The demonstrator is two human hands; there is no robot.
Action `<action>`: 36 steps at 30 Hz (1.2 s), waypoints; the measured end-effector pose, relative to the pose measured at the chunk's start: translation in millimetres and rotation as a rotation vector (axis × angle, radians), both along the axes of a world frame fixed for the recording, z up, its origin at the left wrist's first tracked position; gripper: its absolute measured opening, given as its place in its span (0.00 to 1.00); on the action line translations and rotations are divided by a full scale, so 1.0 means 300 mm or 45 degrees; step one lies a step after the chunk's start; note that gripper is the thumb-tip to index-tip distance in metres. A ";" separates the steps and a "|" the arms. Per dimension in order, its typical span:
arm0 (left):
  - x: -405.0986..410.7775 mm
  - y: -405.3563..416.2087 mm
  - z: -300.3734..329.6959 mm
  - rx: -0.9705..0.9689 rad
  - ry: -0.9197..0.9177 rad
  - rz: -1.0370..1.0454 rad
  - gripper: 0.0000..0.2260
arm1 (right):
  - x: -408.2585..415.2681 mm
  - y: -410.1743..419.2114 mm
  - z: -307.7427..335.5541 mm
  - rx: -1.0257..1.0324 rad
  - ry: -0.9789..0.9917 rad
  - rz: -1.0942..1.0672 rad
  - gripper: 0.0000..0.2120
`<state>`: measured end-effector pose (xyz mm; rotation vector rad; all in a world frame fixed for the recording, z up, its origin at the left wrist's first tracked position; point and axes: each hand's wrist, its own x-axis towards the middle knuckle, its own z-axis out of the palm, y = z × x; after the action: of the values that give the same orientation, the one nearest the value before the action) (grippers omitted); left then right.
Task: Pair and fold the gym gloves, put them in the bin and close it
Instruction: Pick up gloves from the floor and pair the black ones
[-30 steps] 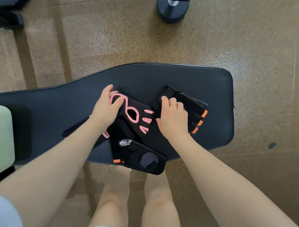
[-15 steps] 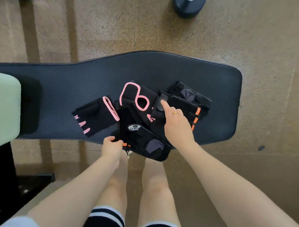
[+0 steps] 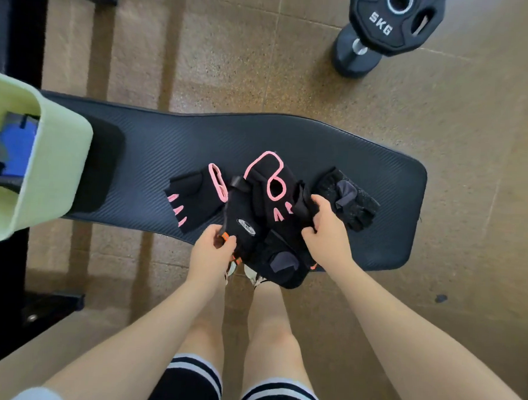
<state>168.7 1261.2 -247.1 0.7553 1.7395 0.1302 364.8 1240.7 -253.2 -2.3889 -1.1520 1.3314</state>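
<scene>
Left hand (image 3: 213, 248) pinching the near edge of the orange-trimmed glove (image 3: 243, 229), thumb and fingers curled on the cuff by the orange tabs. Right hand (image 3: 323, 229) gripping black fabric at the right side of the glove pile (image 3: 274, 218), fingers curled in; exactly which glove it holds cannot be told. Hands apart, one at each side of the pile.

Pile lying on the desk (image 3: 155, 158), at its near edge toward the right end, partly overhanging. Within the pile: a pink-trimmed glove (image 3: 268, 182) on top at the far side, overlapping the orange-trimmed glove; another black glove with a grey strap (image 3: 281, 261) hanging off the near edge of the desk. Left of the pile, a second pink-trimmed glove (image 3: 196, 200) flat on the desk, just touching the pile. Right of the pile, a black mesh glove (image 3: 346, 197) lying flat.

Far left of the pile, a pale green bin (image 3: 55, 160) standing open on the desk, with blue and black gloves (image 3: 15, 149) inside. Beyond the desk, far right of the pile, a dumbbell (image 3: 353, 55) and a 5KG plate (image 3: 391, 21) on the floor.
</scene>
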 end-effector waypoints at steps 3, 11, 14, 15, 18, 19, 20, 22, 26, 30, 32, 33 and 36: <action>-0.009 0.071 0.133 0.134 -0.050 -0.116 0.04 | -0.014 0.005 0.163 0.127 0.031 -0.093 0.23; 0.003 0.230 0.475 0.225 -0.341 -0.326 0.06 | -0.036 0.043 0.497 0.306 0.106 -0.268 0.18; 0.000 0.251 0.518 0.120 -0.431 -0.341 0.14 | -0.025 0.027 0.510 0.248 0.070 -0.438 0.18; 0.001 0.253 0.519 0.092 -0.447 -0.349 0.14 | -0.021 0.017 0.503 0.237 0.038 -0.479 0.18; 0.008 0.254 0.494 0.070 -0.419 -0.375 0.13 | -0.008 -0.008 0.447 0.214 -0.095 -0.491 0.19; 0.010 0.251 0.475 0.057 -0.396 -0.385 0.12 | -0.007 -0.016 0.420 0.195 -0.137 -0.460 0.19; 0.011 0.249 0.452 0.044 -0.381 -0.393 0.11 | -0.008 -0.020 0.386 0.170 -0.175 -0.422 0.19; 0.007 0.251 0.401 0.027 -0.349 -0.405 0.11 | -0.015 -0.025 0.301 0.086 -0.206 -0.352 0.18; -0.018 0.261 0.282 0.018 -0.264 -0.391 0.13 | -0.078 -0.018 0.103 -0.084 -0.067 -0.183 0.17; -0.079 0.253 0.207 -0.117 -0.345 -0.287 0.17 | -0.219 0.025 0.023 -0.164 0.495 -0.554 0.14; -0.109 0.244 0.201 -0.207 -0.421 -0.253 0.20 | -0.271 0.038 0.029 -0.352 0.984 -0.991 0.12; -0.121 0.242 0.205 -0.247 -0.455 -0.221 0.19 | -0.283 0.037 0.038 -0.408 1.165 -1.149 0.11; -0.152 0.249 0.215 -0.249 -0.463 -0.110 0.10 | -0.280 0.035 0.063 -0.273 1.258 -1.280 0.12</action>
<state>123.1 1335.8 -182.5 0.6188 1.3502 0.0342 280.8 1251.2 -234.3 -1.5180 0.4121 1.7963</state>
